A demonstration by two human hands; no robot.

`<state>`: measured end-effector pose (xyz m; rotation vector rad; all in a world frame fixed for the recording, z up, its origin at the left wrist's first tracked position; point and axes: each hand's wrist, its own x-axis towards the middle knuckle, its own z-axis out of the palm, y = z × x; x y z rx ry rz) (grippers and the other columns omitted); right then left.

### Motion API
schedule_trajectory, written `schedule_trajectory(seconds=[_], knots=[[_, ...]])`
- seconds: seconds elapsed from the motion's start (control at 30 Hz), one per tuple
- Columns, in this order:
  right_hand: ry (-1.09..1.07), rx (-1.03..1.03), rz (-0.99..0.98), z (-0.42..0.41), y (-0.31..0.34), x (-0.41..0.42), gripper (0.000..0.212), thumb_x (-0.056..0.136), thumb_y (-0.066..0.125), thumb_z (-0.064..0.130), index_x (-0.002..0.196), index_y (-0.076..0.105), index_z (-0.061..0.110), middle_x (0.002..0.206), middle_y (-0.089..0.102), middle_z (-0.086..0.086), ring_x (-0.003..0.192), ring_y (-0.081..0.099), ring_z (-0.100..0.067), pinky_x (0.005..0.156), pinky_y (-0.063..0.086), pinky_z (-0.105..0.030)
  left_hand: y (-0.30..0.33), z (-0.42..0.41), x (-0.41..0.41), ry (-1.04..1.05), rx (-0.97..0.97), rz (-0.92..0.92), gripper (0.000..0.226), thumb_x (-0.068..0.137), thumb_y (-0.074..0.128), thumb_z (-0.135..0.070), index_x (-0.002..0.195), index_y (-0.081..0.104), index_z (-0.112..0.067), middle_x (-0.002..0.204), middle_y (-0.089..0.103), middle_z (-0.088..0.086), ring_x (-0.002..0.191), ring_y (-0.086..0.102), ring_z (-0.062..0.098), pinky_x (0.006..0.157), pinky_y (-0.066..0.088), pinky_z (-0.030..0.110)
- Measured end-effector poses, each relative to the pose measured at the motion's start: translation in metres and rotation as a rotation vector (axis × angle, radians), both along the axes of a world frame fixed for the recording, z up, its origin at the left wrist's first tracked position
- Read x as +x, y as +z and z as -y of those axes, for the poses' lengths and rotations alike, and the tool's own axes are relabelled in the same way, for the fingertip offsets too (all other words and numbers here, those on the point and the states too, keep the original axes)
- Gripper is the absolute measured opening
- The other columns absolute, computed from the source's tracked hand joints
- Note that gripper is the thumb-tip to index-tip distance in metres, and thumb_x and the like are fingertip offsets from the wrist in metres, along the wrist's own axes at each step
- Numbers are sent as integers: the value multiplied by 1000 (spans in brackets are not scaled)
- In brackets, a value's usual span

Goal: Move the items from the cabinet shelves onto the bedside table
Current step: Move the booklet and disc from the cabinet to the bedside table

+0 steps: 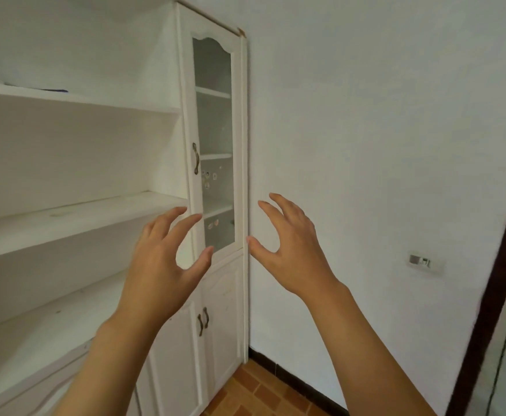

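Note:
A white cabinet with open shelves (65, 217) fills the left of the view. Its narrow glass door (214, 145) at the right end is closed, with bare shelves behind the glass. A dark blue item (52, 90) lies at the edge of the top shelf, mostly hidden. My left hand (164, 265) is raised in front of the shelves, fingers spread and loosely curved, holding nothing. My right hand (290, 247) hovers beside the cabinet's right edge, also spread and holding nothing. The bedside table is out of view.
Lower cabinet doors with bronze handles (203, 321) stand below the glass door. A white wall with a socket (424, 262) is on the right, a dark door frame (497, 295) at the far right. The floor is orange tile (254, 394).

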<state>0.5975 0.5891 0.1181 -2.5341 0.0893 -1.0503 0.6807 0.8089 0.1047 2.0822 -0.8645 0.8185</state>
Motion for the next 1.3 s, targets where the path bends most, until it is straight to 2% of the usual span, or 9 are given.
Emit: schedule_trajectory(seconds=[0.2, 0.5, 0.73, 1.03, 1.3], knots=[[50, -10, 51, 32, 8, 70, 69, 99, 57, 61, 160, 34, 39, 172, 19, 15, 159, 15, -14, 127, 27, -47, 13, 26, 52, 93, 16, 47, 60, 92, 66, -50, 149, 54, -32, 160, 45, -6, 148, 37, 20, 116, 40, 51], [105, -47, 93, 112, 30, 173, 69, 99, 57, 61, 160, 35, 38, 171, 22, 14, 158, 17, -14, 128, 26, -46, 31, 101, 145, 166, 22, 70, 62, 93, 64, -55, 150, 52, -35, 161, 43, -5, 150, 37, 24, 119, 39, 57], [168, -99, 88, 154, 42, 240, 69, 99, 58, 59, 160, 34, 39, 171, 20, 15, 158, 16, -13, 128, 25, -45, 36, 144, 204, 244, 0, 76, 67, 91, 51, -67, 151, 49, -38, 162, 43, -6, 150, 37, 25, 119, 39, 58], [183, -182, 100, 172, 43, 318, 72, 96, 55, 66, 160, 32, 41, 172, 20, 14, 159, 17, -15, 129, 24, -49, 33, 163, 282, 324, 71, 185, 65, 90, 54, -60, 148, 54, -31, 156, 51, 2, 145, 44, 32, 117, 40, 60], [173, -290, 278, 169, 38, 407, 67, 98, 54, 62, 157, 41, 33, 171, 29, 5, 158, 27, -22, 127, 27, -56, 33, 171, 373, 309, 14, 330, 66, 93, 48, -60, 146, 55, -22, 153, 53, 8, 142, 47, 35, 114, 42, 64]])
